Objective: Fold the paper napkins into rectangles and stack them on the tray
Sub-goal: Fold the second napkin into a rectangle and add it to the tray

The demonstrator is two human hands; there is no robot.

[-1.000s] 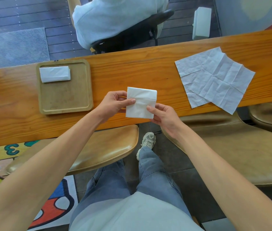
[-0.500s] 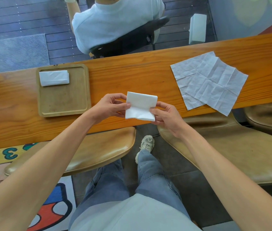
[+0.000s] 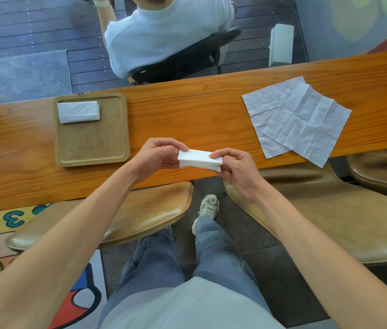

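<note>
A white paper napkin (image 3: 198, 159), folded into a narrow rectangle, is held just above the near edge of the wooden counter. My left hand (image 3: 154, 154) pinches its left end and my right hand (image 3: 234, 166) pinches its right end. To the left lies a square wooden tray (image 3: 92, 148) with one folded napkin (image 3: 78, 112) in its far left corner. Two unfolded napkins (image 3: 297, 119) lie overlapped and creased on the counter to the right.
The long wooden counter (image 3: 187, 110) runs left to right. Tan chair seats (image 3: 330, 210) stand below it on both sides of my legs. A person in a light shirt (image 3: 164, 32) sits beyond the counter. A white box (image 3: 281, 43) stands on the floor.
The napkin went from a square to a half-height rectangle as the fold closed. Both hands moved closer to its ends. The view shifted slightly.
</note>
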